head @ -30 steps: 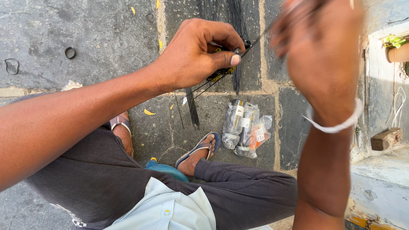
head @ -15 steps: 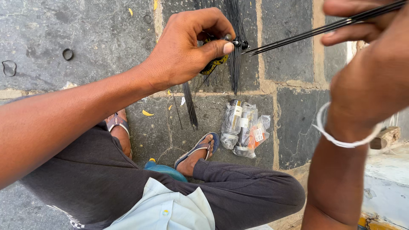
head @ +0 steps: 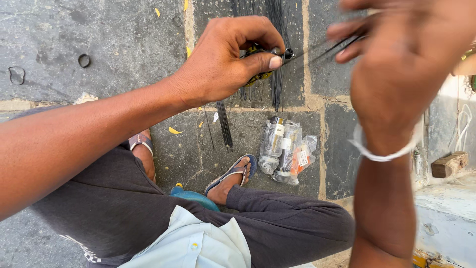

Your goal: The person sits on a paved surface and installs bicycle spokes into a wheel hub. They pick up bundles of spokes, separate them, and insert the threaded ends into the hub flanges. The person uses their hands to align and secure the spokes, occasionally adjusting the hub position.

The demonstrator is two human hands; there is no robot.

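Soft even daylight, faint shadows; right hand (head: pixel 406 74) heavily motion-blurred.

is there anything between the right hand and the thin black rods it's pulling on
Nothing visible: the right hand already pinches the thin black rods, which run clear to the small tool in the left hand.

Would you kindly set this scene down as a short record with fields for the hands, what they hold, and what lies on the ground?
Left hand: left hand pinches a small black and yellow tool between thumb and fingers.
Right hand: right hand, blurred, grips thin black rods that run to the tool's tip.
Wrist: white band on the right wrist.
Ground: grey stone paving; bundle of black rods; clear plastic packets; two small rings.
Feet: blue sandal.
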